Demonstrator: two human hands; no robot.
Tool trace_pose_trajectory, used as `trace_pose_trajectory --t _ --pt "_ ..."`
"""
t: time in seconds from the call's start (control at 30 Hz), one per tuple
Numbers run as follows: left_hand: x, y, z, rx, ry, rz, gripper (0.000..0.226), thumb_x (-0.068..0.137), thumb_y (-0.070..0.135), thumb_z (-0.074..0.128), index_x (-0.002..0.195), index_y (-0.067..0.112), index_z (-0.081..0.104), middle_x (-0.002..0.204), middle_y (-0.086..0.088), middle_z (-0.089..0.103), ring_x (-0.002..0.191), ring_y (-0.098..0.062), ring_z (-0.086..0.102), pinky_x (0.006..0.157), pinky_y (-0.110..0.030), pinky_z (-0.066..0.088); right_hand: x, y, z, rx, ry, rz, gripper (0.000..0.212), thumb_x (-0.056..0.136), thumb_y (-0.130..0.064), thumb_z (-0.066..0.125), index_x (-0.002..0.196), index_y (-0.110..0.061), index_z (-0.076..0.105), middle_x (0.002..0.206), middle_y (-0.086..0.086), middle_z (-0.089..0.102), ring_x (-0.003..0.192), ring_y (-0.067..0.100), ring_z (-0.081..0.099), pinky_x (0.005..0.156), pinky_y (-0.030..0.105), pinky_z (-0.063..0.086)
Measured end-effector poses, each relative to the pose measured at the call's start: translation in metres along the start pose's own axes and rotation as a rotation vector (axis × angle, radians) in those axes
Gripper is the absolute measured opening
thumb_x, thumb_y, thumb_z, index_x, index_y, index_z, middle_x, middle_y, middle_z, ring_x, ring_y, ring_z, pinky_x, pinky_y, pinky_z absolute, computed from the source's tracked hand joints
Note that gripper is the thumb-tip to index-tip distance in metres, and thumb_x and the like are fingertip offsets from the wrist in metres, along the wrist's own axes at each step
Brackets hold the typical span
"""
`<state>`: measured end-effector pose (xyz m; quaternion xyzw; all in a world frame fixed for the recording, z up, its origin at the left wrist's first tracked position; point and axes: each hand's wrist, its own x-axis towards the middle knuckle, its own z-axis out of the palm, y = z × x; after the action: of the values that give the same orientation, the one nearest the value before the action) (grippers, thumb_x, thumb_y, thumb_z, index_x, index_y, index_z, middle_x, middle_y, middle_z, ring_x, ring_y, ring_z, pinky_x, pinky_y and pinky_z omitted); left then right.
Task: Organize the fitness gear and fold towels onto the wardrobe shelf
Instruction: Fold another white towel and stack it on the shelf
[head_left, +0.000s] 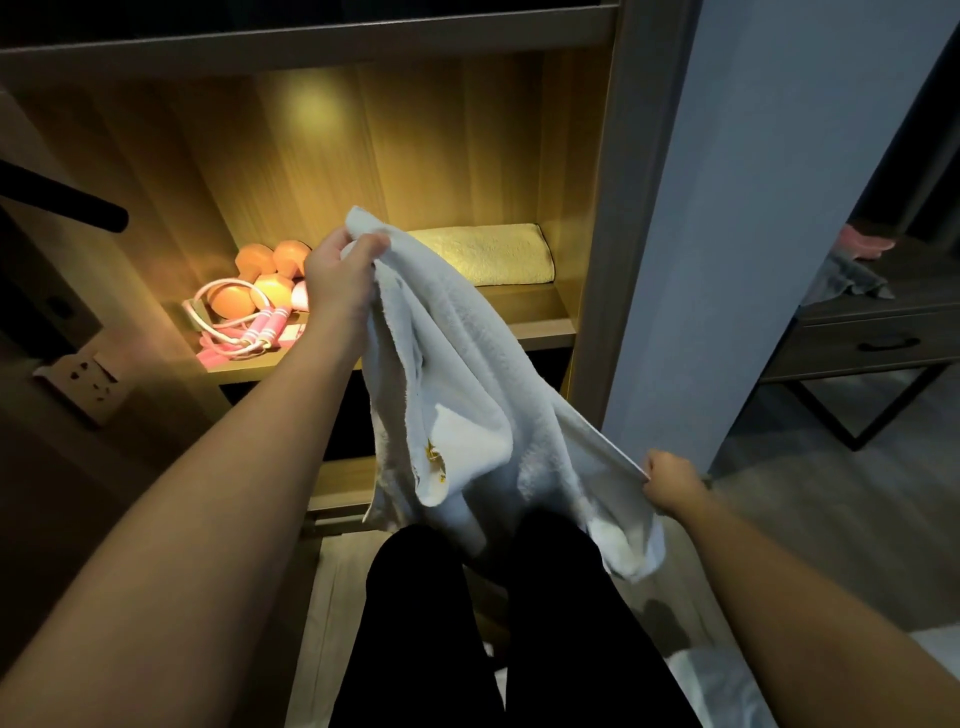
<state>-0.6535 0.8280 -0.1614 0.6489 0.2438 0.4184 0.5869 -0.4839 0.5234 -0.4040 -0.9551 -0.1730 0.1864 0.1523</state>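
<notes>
A white towel (467, 374) hangs unfolded in front of the lit wardrobe shelf (535, 327). My left hand (340, 270) grips its upper corner, raised level with the shelf. My right hand (670, 480) pinches a lower edge, pulling it out to the right near my knees. On the shelf, a folded towel (488, 254) lies at the back right. Orange dumbbells (260, 275) and a pink skipping rope (249, 327) lie at the left. The hanging towel hides the middle of the shelf.
A wall socket (85, 382) sits at the lower left and a dark rod (62, 200) juts in from the left. A pale panel (753, 208) stands right of the wardrobe. Beyond it is a dark drawer table (872, 343) with cloth on top.
</notes>
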Motion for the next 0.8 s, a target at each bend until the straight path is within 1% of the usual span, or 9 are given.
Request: trace_pose_trajectory --t 0.03,0.1,0.2,0.3,0.5,0.6,0.67,0.7,0.8 --pt "0.001 0.0 -0.001 -0.027 0.027 -0.005 0.009 0.083 0.015 0.06 0.074 0.017 0.059 0.066 0.001 0.057 0.058 -0.013 0.053 0.055 -0.02 0.042 -0.001 0.008 0.003 0.001 0.006 0.048 0.007 0.088 -0.004 0.052 0.083 -0.009 0.051 0.096 0.017 0.059 0.103 0.036 0.058 0.074 0.032 0.042" --pt "0.007 0.001 -0.009 -0.054 0.074 -0.006 0.01 0.083 0.014 0.06 0.074 0.018 0.06 0.066 0.002 0.058 0.058 -0.011 0.054 0.057 -0.02 0.043 -0.002 0.027 0.01 0.028 0.041 0.172 0.018 0.09 -0.005 0.051 0.103 -0.001 0.062 0.11 0.02 0.064 0.106 0.036 0.06 0.08 0.034 0.046" --pt "0.014 0.002 -0.018 -0.053 0.08 0.007 0.006 0.078 0.017 0.061 0.073 0.02 0.061 0.068 0.001 0.058 0.061 -0.014 0.054 0.06 -0.023 0.043 -0.008 0.045 0.018 0.07 0.104 0.279 0.025 0.09 -0.005 0.052 0.11 -0.004 0.068 0.11 0.018 0.065 0.101 0.032 0.062 0.078 0.033 0.048" --pt "0.014 0.0 -0.02 -0.042 0.092 0.006 0.005 0.076 0.019 0.061 0.072 0.021 0.061 0.066 0.002 0.057 0.061 -0.015 0.053 0.06 -0.023 0.042 -0.01 0.044 0.021 0.125 0.133 0.284 0.026 0.093 -0.008 0.049 0.113 -0.007 0.065 0.118 0.016 0.06 0.109 0.03 0.056 0.09 0.034 0.045" --pt "0.015 -0.004 -0.025 -0.005 0.13 -0.009 0.006 0.074 0.023 0.061 0.07 0.02 0.057 0.066 -0.001 0.053 0.061 -0.017 0.049 0.059 -0.025 0.039 -0.005 0.041 0.025 0.376 0.124 0.336 0.015 0.094 -0.009 0.052 0.088 0.001 0.063 0.105 0.021 0.066 0.096 0.035 0.063 0.079 0.032 0.046" --pt "0.015 -0.006 -0.029 0.014 0.154 -0.015 0.009 0.077 0.021 0.061 0.068 0.021 0.057 0.064 0.001 0.052 0.057 -0.015 0.048 0.057 -0.023 0.038 -0.007 0.038 0.026 0.39 0.179 0.355 0.018 0.089 0.0 0.053 0.072 -0.006 0.052 0.104 0.027 0.065 0.095 0.038 0.065 0.086 0.041 0.053" --pt "0.016 -0.007 -0.032 0.013 0.18 -0.029 0.012 0.077 0.02 0.06 0.066 0.021 0.055 0.062 0.002 0.05 0.054 -0.011 0.047 0.055 -0.022 0.037 -0.013 0.039 0.027 0.305 0.161 0.385 0.007 0.088 0.0 0.056 0.095 0.0 0.059 0.113 0.026 0.063 0.107 0.038 0.061 0.089 0.04 0.049" --pt "0.016 -0.006 -0.034 0.008 0.196 -0.037 0.014 0.077 0.02 0.06 0.065 0.022 0.054 0.06 0.003 0.048 0.052 -0.01 0.046 0.053 -0.021 0.036 -0.015 0.043 0.029 0.273 0.161 0.415 0.019 0.088 -0.001 0.057 0.107 0.003 0.059 0.117 0.026 0.061 0.111 0.039 0.059 0.09 0.04 0.048" --pt "0.02 -0.005 -0.041 -0.013 0.255 -0.059 0.019 0.078 0.016 0.06 0.062 0.02 0.052 0.056 0.006 0.045 0.049 -0.008 0.042 0.05 -0.02 0.034 -0.02 0.062 0.032 0.386 0.091 0.478 0.026 0.093 -0.007 0.052 0.114 0.007 0.06 0.112 0.025 0.062 0.105 0.041 0.062 0.085 0.041 0.053"
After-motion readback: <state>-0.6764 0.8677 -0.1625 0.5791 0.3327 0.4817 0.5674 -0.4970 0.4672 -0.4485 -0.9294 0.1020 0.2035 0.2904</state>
